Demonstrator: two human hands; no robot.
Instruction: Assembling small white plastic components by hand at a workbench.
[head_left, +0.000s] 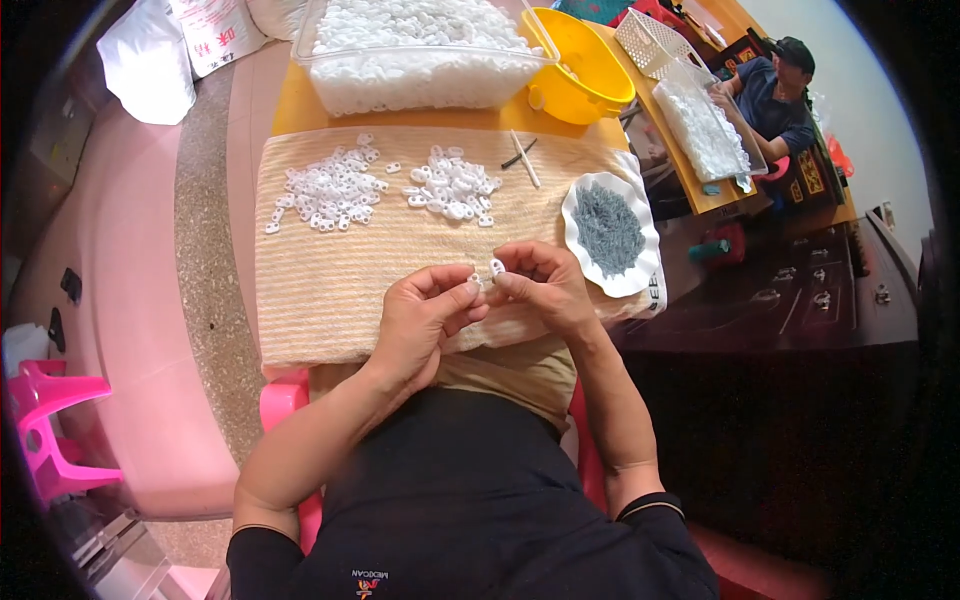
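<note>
My left hand (432,312) pinches a small white plastic piece (475,279) between thumb and fingertips, mostly covered by them. Close beside it, my right hand (548,288) grips a white oval plastic piece with holes (497,267) upright. The fingertips of both hands nearly meet over the front of a striped towel (330,285). Beyond them lie two heaps of similar white pieces, a wider left heap (335,190) and a smaller right heap (453,186). To the right of my right hand, a white scalloped dish (652,240) holds many thin grey pins (608,230).
A white stick (526,160) crosses a dark one (518,154) on the towel. Behind stand a clear bin (420,85) full of white pieces and a yellow basin (590,65). Another person (775,95) sits at a far-right table. A pink stool (60,425) stands left.
</note>
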